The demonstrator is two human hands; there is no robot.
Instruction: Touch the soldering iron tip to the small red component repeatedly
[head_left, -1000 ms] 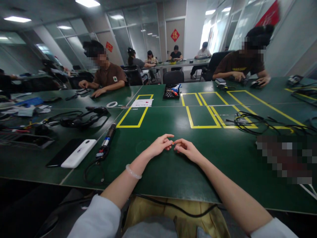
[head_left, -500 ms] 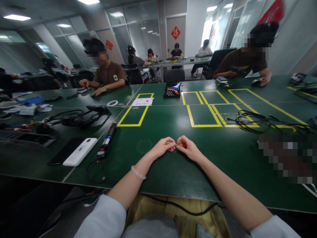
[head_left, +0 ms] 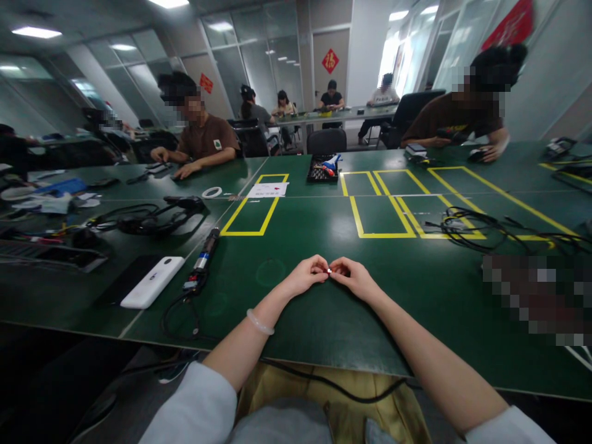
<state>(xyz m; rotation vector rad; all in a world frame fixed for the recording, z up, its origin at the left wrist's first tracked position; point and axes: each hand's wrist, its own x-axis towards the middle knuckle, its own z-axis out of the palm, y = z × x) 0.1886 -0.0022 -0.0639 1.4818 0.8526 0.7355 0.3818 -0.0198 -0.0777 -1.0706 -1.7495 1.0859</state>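
Above the green table (head_left: 296, 320), my left hand (head_left: 307, 275) and my right hand (head_left: 354, 277) meet fingertip to fingertip. Both are closed in a pinch around a tiny piece (head_left: 329, 271) with a bright, shiny spot. It is too small to name, and the fingers cover most of it. A pale bracelet (head_left: 259, 322) circles my left wrist.
To the left lie a black-and-silver cylindrical tool (head_left: 201, 262) with a cable, and a white power bank (head_left: 152, 282). A black tray (head_left: 322, 177) stands beyond my hands. Black cables (head_left: 481, 225) lie right. Co-workers sit across the table.
The tiny piece seems turned between my fingertips: an orange-red bit showed earlier, a bright glint shows now. My hands stay in nearly the same place.
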